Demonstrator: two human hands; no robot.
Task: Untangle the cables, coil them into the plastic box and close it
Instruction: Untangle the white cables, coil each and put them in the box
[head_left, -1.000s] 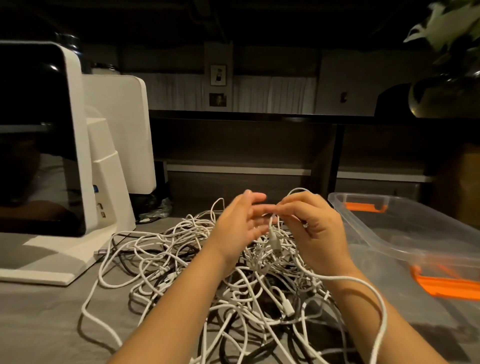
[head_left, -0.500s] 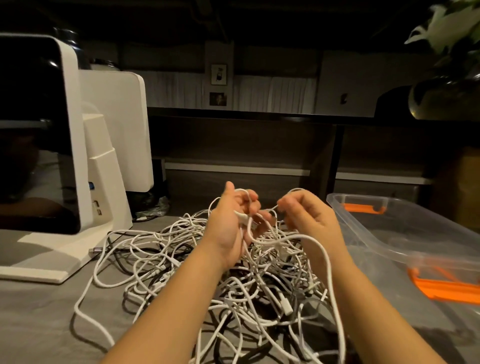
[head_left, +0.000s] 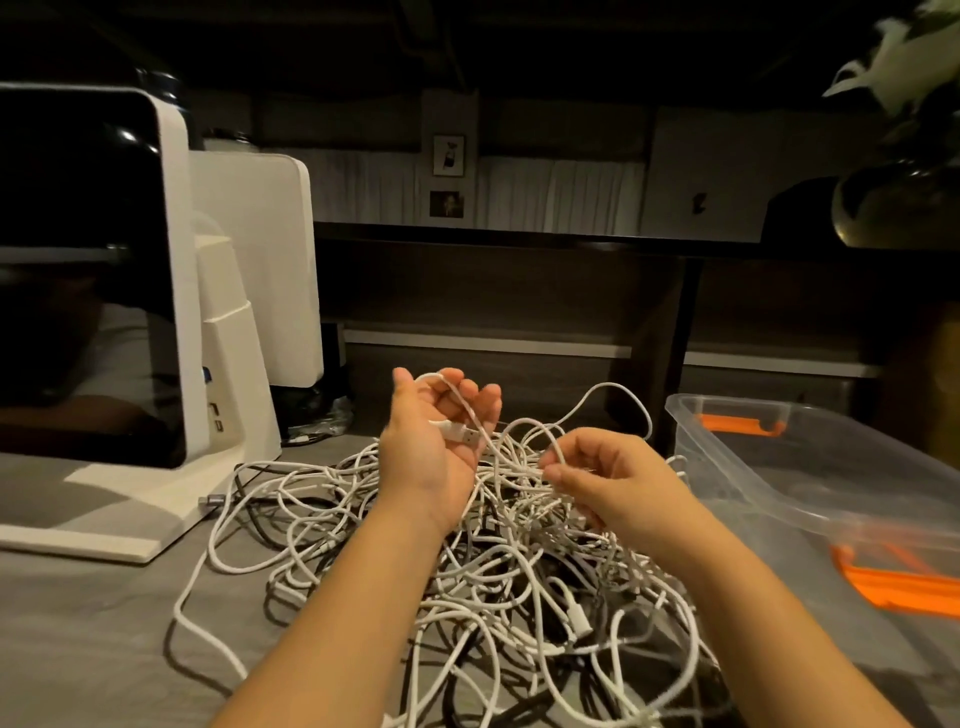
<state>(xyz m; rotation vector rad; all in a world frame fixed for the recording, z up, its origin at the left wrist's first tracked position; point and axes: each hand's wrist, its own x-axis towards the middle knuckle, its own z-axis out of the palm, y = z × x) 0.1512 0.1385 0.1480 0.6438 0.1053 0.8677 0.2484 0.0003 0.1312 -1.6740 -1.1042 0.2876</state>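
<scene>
- Nearly all of the job appears undone: a dense heap of white and dark tangled cables (head_left: 519, 545) sprawls over the middle of the grey worktop (head_left: 78, 623), with loose loops trailing toward its near edge.
- At the worktop's left edge stands a white-framed, black-screened appliance on a white base (head_left: 119, 322), a second white panel (head_left: 260, 260) behind it; outlying white loops lie just beside the base, leaving little slack room on that side.
- The left hand (head_left: 431, 441), palm up above the heap's far side, curls its fingers around one white cable end with a silver plug (head_left: 460, 434).
- The right hand (head_left: 602, 478), just beside it, pinches the same white strand between thumb and fingertips.
- Toward the worktop's right edge sits a clear rectangular plastic box with orange latches (head_left: 810, 467); it holds no coiled cable that can be seen, and whether a lid is on cannot be told.
- Open grey surface shows at the near left corner, likely the best room for laying out a freed cable.
</scene>
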